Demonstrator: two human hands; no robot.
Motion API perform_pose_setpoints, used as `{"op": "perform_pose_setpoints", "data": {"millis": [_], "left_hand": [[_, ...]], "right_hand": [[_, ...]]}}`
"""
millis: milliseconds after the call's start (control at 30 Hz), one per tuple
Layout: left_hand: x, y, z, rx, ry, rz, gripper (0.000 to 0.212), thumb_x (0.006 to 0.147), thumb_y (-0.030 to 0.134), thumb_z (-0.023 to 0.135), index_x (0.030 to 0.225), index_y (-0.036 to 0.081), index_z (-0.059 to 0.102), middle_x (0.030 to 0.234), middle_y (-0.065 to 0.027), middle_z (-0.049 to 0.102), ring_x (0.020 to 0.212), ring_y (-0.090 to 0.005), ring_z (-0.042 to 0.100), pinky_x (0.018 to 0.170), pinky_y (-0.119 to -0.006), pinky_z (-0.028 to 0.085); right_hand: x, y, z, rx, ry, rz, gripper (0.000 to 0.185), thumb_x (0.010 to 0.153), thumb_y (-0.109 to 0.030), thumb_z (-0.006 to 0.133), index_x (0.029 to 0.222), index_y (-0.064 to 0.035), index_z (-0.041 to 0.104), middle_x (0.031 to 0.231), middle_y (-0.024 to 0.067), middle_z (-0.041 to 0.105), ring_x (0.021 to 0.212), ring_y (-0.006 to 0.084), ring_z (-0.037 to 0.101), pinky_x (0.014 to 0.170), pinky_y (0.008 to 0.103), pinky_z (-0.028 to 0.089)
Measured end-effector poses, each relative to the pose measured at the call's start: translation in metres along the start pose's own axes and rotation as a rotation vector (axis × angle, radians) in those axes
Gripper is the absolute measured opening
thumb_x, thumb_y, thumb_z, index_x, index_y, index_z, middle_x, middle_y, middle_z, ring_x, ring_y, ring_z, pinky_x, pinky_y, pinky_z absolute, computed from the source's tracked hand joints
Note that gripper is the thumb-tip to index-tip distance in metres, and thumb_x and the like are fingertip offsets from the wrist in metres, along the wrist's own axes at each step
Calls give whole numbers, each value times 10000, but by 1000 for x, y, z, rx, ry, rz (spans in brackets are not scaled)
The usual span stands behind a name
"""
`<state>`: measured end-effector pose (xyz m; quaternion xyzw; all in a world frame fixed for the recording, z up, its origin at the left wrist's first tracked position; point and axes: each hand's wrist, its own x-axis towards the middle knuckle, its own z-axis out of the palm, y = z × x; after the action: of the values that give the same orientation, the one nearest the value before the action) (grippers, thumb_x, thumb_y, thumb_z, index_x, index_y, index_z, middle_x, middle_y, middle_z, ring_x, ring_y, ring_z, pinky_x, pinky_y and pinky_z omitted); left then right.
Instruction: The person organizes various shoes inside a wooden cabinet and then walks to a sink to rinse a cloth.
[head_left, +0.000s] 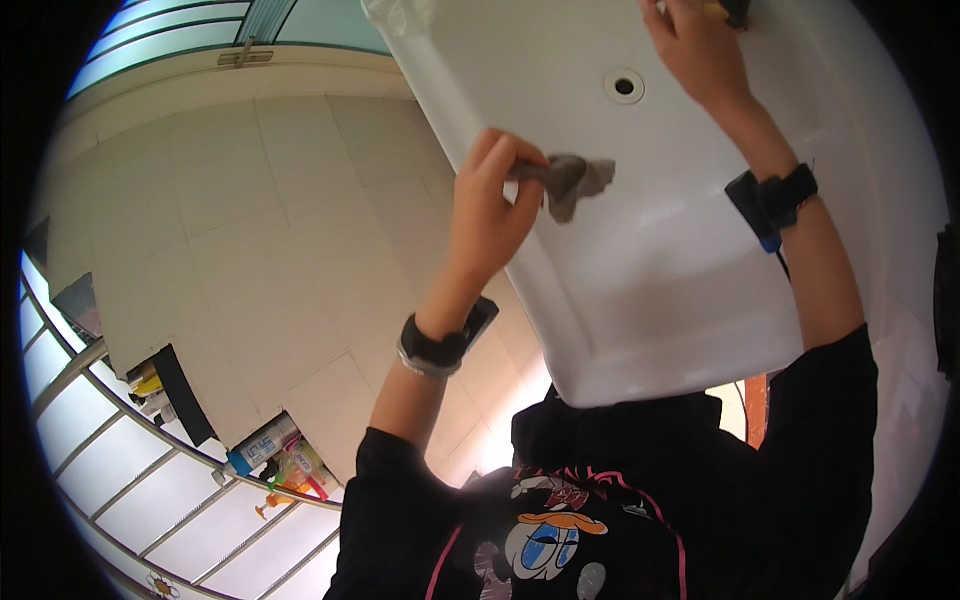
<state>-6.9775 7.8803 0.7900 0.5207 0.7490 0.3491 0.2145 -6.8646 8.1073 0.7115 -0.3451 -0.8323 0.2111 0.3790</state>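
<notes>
My left hand (499, 206) pinches a crumpled grey-brown cloth (570, 184), whose loose end hangs over a white ceramic sink (660, 262). The sink's round drain hole (624, 87) lies beyond the cloth, to its right. Near the top edge of the view, my right hand (697, 56) reaches over the far part of the sink. Its fingertips are cut off by the frame, beside a dark and yellowish fitting (735, 11), perhaps a tap. Whether that hand grips it cannot be seen.
Pale tiles (232, 225) run along the sink's left side. At lower left, spray cans and bottles (281, 457) stand in a cut-out near metal window bars (180, 450). A latch handle (246, 57) sits on a frame at top left. Each wrist wears a strapped device (442, 341).
</notes>
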Motion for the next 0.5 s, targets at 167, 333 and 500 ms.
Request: {"op": "perform_pose_setpoints", "data": {"millis": [167,333,500], "left_hand": [[81,-21,7,52,24,71,184,754,-107,496,883,-22,596,931,-69,525,782,-134,559,648,-218,470],[151,-39,10,84,126,45,164,793,-59,480,898,-23,602,913,-83,629,779,-145,625,661,-236,490],[203,-52,27,-207,127,-103,265,845,-60,413,1045,-27,583,923,-132,629,845,-183,639,796,-305,573]], "right_hand": [[-2,-1,20,89,99,-39,179,908,-199,517,802,-59,554,643,123,562,564,302,545,543,403,441],[8,0,29,174,-45,115,139,901,-191,507,927,-64,557,917,107,626,818,326,620,685,414,507],[7,2,51,231,-59,216,217,906,-199,502,1059,-47,529,1056,156,579,919,341,597,793,430,493]]}}
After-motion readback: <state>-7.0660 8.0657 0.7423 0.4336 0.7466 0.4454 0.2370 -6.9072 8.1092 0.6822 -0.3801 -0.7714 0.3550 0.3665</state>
